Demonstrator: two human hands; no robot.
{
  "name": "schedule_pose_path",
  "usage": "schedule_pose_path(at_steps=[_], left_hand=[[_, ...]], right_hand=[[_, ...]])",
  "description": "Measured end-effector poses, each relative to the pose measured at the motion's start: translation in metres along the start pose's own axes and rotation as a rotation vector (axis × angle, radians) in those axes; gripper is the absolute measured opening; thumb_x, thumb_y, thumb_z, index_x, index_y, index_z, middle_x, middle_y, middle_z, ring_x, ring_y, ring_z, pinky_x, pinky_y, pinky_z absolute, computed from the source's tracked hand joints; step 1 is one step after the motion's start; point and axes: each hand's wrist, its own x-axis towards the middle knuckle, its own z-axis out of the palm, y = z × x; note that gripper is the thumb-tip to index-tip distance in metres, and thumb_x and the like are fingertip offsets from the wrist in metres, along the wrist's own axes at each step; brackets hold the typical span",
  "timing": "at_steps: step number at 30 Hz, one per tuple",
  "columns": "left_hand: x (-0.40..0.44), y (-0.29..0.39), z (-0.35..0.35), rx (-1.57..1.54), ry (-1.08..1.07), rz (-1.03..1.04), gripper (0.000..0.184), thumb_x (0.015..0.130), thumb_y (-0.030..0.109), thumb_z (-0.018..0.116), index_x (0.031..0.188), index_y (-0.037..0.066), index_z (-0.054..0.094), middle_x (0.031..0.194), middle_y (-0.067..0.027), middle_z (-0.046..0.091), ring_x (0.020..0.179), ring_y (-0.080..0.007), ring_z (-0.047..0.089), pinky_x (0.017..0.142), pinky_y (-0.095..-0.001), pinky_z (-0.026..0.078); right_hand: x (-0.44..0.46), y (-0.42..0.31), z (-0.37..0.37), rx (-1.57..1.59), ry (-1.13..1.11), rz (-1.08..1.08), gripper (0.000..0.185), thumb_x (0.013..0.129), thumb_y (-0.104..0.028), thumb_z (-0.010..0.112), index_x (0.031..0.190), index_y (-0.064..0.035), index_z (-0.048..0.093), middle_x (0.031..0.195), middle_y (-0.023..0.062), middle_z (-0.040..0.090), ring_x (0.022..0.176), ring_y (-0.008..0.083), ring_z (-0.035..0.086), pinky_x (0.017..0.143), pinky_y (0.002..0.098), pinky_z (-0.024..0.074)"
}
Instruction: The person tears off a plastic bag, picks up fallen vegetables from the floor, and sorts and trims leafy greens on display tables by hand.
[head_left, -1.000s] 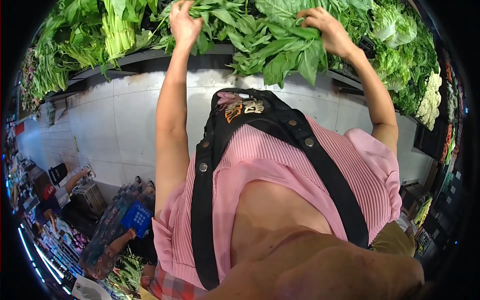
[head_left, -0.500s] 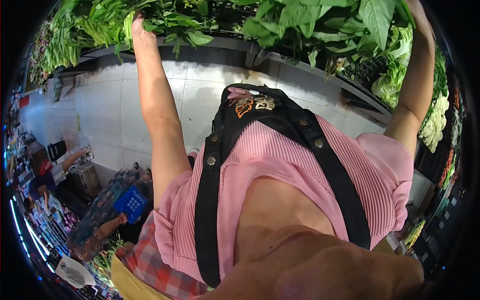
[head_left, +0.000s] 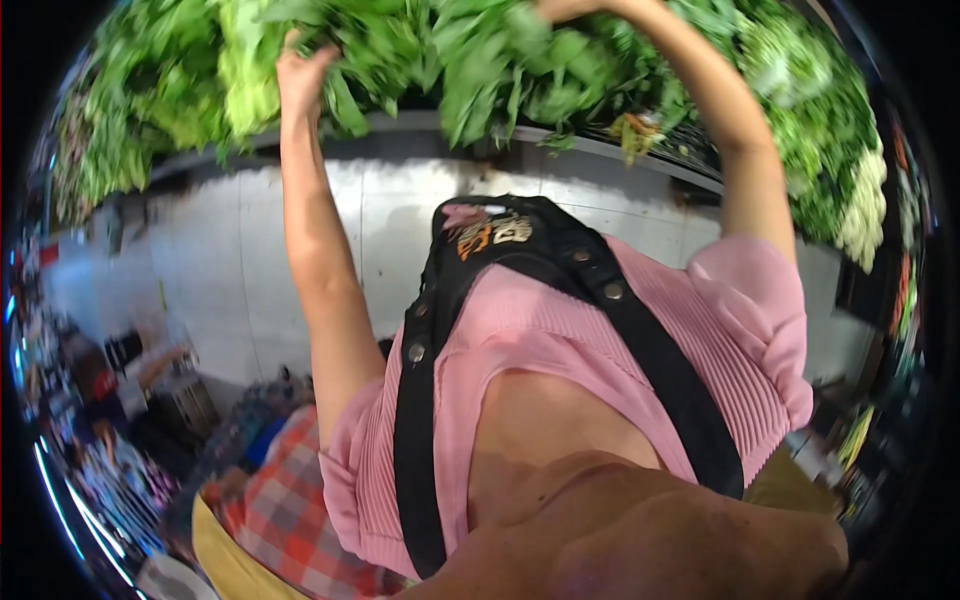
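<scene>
My left hand reaches into the leafy greens at the top left, thumb and a finger visibly apart. Pale green stalks lie just to its left. Its other fingertips are lost among leaves. My right hand is at the top edge, partly cut off, closed at a bunch of broad-leaved greens. The leaves hang below and left of it, smeared by motion, and hide its fingertips.
A display edge runs in front of me above the tiled floor. Lettuce and cauliflower lie to the right. Behind me on the left is a person in a red checked shirt.
My right hand has swung left from the far upper right, and the broad leaves have shifted left with it. My left hand has moved slightly down and right in view. The view has tilted.
</scene>
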Motion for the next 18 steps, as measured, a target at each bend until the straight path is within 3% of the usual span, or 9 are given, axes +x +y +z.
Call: schedule_pose_path(at_steps=[2,3,4,8,10,12,13,17,18], left_hand=[[0.007,-0.037,0.025,0.806,-0.204,0.429,0.075,0.060,0.011,0.079,0.128,0.006,0.047,0.135,-0.0216,0.036,0.128,-0.0355,0.033,0.104,-0.0424,0.031],[0.002,-0.050,0.041,0.900,-0.139,0.460,0.073,0.059,0.011,0.079,0.126,0.008,0.049,0.135,-0.0210,0.036,0.127,-0.0367,0.033,0.104,-0.0425,0.031],[-0.006,-0.053,0.054,0.994,-0.065,0.488,0.071,0.059,0.012,0.079,0.124,0.010,0.051,0.136,-0.0204,0.036,0.127,-0.0378,0.033,0.104,-0.0425,0.031],[-0.020,-0.022,0.048,1.054,-0.065,0.355,0.077,0.055,0.023,0.086,0.124,0.013,0.054,0.138,-0.0204,0.035,0.126,-0.0385,0.034,0.103,-0.0435,0.032],[-0.036,-0.005,0.056,1.223,0.040,0.332,0.086,0.051,0.021,0.088,0.129,0.017,0.049,0.140,-0.0174,0.035,0.131,-0.0369,0.029,0.106,-0.0508,0.026],[-0.057,0.021,0.078,1.235,0.102,0.455,0.091,0.051,0.019,0.088,0.132,0.019,0.045,0.141,-0.0138,0.035,0.135,-0.0353,0.025,0.108,-0.0546,0.021],[-0.061,0.028,0.084,1.193,0.044,0.492,0.092,0.051,0.018,0.087,0.132,0.019,0.045,0.142,-0.0129,0.035,0.135,-0.0347,0.024,0.108,-0.0551,0.019],[-0.071,0.038,0.096,0.970,-0.152,0.558,0.096,0.050,0.016,0.087,0.135,0.016,0.042,0.141,-0.0113,0.039,0.136,-0.0311,0.027,0.111,-0.0529,0.016],[-0.073,0.040,0.097,0.864,-0.223,0.547,0.097,0.050,0.015,0.087,0.136,0.014,0.041,0.140,-0.0118,0.041,0.135,-0.0310,0.029,0.112,-0.0512,0.017]], right_hand=[[0.004,-0.001,0.054,-0.064,0.065,-0.020,0.063,0.060,-0.012,0.078,0.118,-0.0058,0.055,0.132,0.0124,0.047,0.122,0.0312,0.044,0.099,0.0390,0.0393],[0.008,-0.015,0.058,-0.178,-0.119,0.090,0.079,0.056,-0.017,0.082,0.128,-0.0109,0.050,0.140,0.0150,0.038,0.131,0.0315,0.035,0.104,0.0433,0.0354],[0.006,-0.035,0.057,-0.135,-0.208,0.099,0.077,0.057,-0.018,0.081,0.128,-0.0136,0.051,0.146,0.0110,0.032,0.134,0.0299,0.030,0.103,0.0494,0.0341],[-0.020,-0.059,0.071,-0.246,-0.061,0.068,0.072,0.060,-0.009,0.073,0.128,-0.0162,0.051,0.148,0.0056,0.029,0.136,0.0298,0.027,0.102,0.0555,0.0321],[-0.038,-0.060,0.072,-0.249,0.042,0.085,0.063,0.062,-0.004,0.066,0.123,-0.0139,0.054,0.141,0.0077,0.037,0.129,0.0298,0.036,0.097,0.0481,0.0405],[-0.051,-0.058,0.073,-0.102,0.061,0.120,0.058,0.064,-0.002,0.064,0.120,-0.0121,0.055,0.136,0.0091,0.043,0.123,0.0303,0.044,0.092,0.0436,0.0453],[-0.057,-0.053,0.076,-0.134,0.164,0.065,0.052,0.066,0.001,0.060,0.116,-0.0102,0.056,0.126,0.0108,0.051,0.111,0.0318,0.052,0.086,0.0398,0.0486],[-0.049,-0.040,0.023,0.099,0.129,0.067,0.035,0.066,-0.007,0.068,0.101,-0.0063,0.063,0.100,0.0122,0.062,0.096,0.0317,0.059,0.081,0.0408,0.0491],[-0.045,-0.024,0.007,0.173,0.061,-0.017,0.045,0.064,-0.010,0.071,0.107,-0.0065,0.059,0.103,0.0125,0.058,0.099,0.0318,0.057,0.082,0.0406,0.0487]])
